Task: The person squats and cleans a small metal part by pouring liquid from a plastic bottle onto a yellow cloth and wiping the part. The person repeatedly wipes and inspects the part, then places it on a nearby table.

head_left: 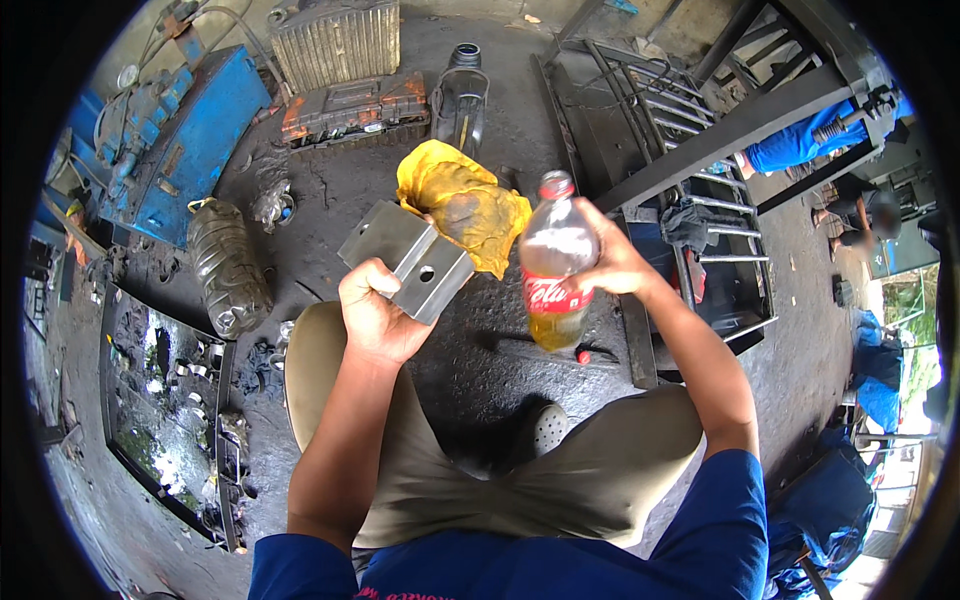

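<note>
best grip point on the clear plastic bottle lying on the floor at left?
Probably the ribbed mid-body of the clear plastic bottle, taken from above. It lies on its side on the floor, so the round flanks are exposed, while its lower end sits close to the tray.

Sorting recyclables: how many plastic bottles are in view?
3: one in the right hand, bottle; a clear bottle lying left; a dark bottle at top. Others may be hidden.

Grimy metal workshop: oily floor [500, 360], steel frames [690, 130], toolbox [355, 108].
</note>
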A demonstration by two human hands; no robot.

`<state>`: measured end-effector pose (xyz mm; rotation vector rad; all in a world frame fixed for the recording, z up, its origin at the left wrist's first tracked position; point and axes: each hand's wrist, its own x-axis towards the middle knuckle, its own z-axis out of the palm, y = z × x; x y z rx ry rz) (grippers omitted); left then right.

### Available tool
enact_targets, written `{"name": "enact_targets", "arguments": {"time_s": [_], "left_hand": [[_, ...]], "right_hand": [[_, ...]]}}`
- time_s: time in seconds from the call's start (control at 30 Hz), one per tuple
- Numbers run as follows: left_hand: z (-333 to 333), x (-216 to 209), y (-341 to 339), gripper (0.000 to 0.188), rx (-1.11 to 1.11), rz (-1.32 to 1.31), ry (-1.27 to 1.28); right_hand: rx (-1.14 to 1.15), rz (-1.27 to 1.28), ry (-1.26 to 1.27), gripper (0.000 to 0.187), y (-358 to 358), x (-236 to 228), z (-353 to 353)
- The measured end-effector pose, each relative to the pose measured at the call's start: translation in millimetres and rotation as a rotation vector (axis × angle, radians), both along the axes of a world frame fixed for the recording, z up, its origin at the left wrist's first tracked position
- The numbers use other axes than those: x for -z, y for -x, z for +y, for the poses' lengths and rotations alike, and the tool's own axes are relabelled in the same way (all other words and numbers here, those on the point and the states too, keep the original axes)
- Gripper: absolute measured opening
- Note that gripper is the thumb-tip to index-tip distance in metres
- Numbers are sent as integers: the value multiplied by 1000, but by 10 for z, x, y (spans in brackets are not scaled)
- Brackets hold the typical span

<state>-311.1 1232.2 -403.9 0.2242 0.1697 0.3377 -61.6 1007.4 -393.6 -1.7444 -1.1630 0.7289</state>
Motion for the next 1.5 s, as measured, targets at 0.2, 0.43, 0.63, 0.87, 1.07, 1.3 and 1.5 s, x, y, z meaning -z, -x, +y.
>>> {"name": "enact_targets", "arguments": {"time_s": [0.2,0.43,0.63,0.87,1.07,1.3,1.5], "left_hand": [[23,-31,55,74,-12,35,-67],[9,-66,93,81,31,-33,-112],[2,-64,84,87,49,-70,-163],[-42,-47,28,86,55,-26,-178],[-91,19,-66,82,62,82,-154],[-105,16,-76,88,69,157,-355],[-30,-29,-32,91,21,147,-382]], "right_hand": [[448,-52,-117,101,-205,347,-571],[838,-407,336,106,-369,988,-977],[954,-379,446,100,-328,1319,-1200],[623,-367,127,82,-271,825,-949],[459,-226,-328,98,-199,-235,-357],[145,-426,-117,103,-107,-926,253],[-195,125,113,95,-216,-1032,508]]}}
